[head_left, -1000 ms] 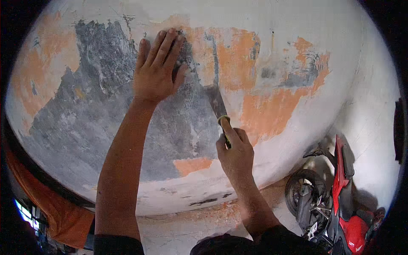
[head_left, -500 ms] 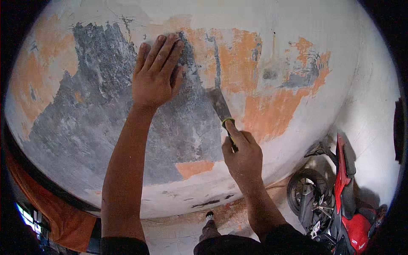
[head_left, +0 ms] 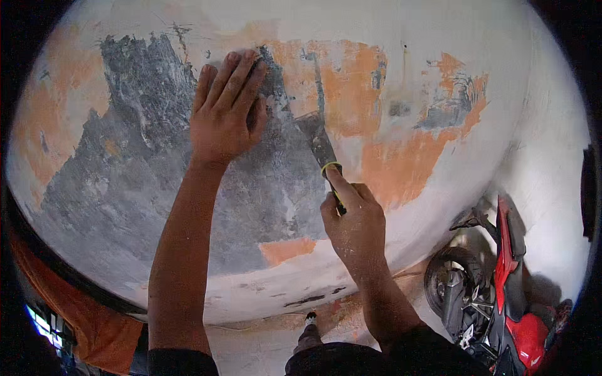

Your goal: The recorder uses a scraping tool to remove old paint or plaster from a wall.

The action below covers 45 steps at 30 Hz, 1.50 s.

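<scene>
A wall (head_left: 389, 235) fills most of the view, with pale paint, orange patches (head_left: 404, 166) and a large bare grey area (head_left: 138, 175). My left hand (head_left: 222, 116) lies flat against the upper part of the grey area, its fingers stretched upward and holding nothing. Lower and to the right, my right hand (head_left: 357, 225) is closed round the black and yellow handle of a scraper (head_left: 318, 139). The scraper's wide metal blade points up and left, its edge at the border between grey and paler paint. The index finger lies along the handle.
A red and black motorcycle (head_left: 527, 338) stands at the lower right beside another pale wall (head_left: 558, 182). Orange-brown cloth (head_left: 94, 326) hangs at the lower left. Below the wall, part of the floor (head_left: 244, 351) and one of my feet (head_left: 310, 319) show.
The scraper and my right hand have shifted slightly up and left along the wall. My left hand stays flat on the grey area.
</scene>
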Tool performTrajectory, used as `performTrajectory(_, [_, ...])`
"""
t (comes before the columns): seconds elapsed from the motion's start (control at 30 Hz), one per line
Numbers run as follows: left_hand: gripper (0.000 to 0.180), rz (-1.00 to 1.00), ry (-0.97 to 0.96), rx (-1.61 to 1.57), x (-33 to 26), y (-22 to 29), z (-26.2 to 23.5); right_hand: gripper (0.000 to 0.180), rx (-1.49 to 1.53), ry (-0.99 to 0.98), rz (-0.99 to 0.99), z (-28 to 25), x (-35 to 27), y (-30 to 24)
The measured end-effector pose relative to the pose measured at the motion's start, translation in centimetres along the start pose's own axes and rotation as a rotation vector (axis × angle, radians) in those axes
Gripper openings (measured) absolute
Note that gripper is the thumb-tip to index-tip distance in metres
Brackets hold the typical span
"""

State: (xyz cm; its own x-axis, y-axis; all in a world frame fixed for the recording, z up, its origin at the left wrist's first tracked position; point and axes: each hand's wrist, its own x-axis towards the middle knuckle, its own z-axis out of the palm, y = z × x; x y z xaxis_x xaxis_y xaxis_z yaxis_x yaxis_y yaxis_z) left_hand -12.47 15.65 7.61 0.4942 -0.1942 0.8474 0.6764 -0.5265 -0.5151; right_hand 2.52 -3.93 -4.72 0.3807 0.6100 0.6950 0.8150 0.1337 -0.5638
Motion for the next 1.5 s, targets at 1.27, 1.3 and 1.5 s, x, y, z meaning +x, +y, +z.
performTrajectory(1.27, [0.048, 0.005, -0.004, -0.007, 0.2, -0.3, -0.6, 0.048, 0.059, 0.035, -0.053, 1.0, -0.8, 0.8])
performTrajectory(1.3, [0.048, 0.003, -0.007, 0.0, 0.0, -0.2, -0.7, 0.047, 0.076, 0.0, -0.021, 0.7, -1.5, 0.7])
performTrajectory(1.5, [0.048, -0.001, 0.034, -0.024, 0.3, 0.2, -0.3, 0.049, 0.044, 0.053, -0.042, 0.7, 1.1, -0.6])
